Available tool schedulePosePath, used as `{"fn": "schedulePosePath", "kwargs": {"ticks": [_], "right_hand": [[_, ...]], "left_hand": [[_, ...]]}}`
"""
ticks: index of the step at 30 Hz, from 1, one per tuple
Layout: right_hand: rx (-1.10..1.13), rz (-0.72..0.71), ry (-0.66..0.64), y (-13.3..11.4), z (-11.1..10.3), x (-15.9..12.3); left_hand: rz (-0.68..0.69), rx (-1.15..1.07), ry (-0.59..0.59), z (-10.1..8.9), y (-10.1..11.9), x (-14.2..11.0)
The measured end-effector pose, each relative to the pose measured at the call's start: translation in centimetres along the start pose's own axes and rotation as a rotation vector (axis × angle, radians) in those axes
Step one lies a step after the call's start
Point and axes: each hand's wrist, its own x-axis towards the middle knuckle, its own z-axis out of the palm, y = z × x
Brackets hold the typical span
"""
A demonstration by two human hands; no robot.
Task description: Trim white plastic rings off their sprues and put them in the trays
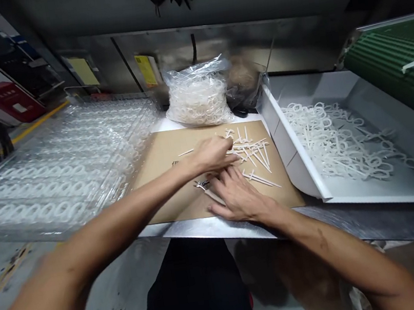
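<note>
Left of the cardboard sheet [165, 166] sits a stack of clear plastic trays [57, 172]. On the sheet, small metal snips [201, 184] lie just beside the right hand [236, 197], which rests open with spread fingers. The left hand [212, 154] reaches across, fingers bunched against scattered white plastic sticks [254, 156]; any grip cannot be told. Right of the sheet, a white tray [301, 161] holds tangled white plastic runners [337, 140].
</note>
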Motion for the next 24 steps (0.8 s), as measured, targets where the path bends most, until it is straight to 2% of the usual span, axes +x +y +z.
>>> {"fn": "schedulePosePath", "kwargs": {"ticks": [2,4,7,12,15,20,24], "right_hand": [[-0.036,0.025,-0.008,0.1,0.0,-0.1],[-0.061,0.026,-0.018,0.2,-0.1,-0.1],[-0.076,0.02,-0.025,0.1,-0.4,0.0],[-0.073,0.012,-0.012,0.1,-0.5,0.0],[-0.077,0.002,-0.012,0.1,-0.2,0.0],[-0.102,-0.011,-0.02,0.2,0.0,0.2],[-0.104,-0.018,-0.025,0.2,-0.2,0.3]], "left_hand": [[-0.05,-0.021,0.006,1.9,1.1,1.9],[-0.083,-0.039,0.03,2.7,1.1,2.9],[-0.122,-0.066,0.086,2.4,-0.5,3.0],[-0.163,-0.112,0.12,1.1,-3.2,1.6],[-0.169,-0.127,0.108,1.9,-2.4,1.4],[-0.16,-0.171,0.129,3.9,-0.4,2.9],[-0.186,-0.244,0.225,2.6,-1.6,2.3]]}}
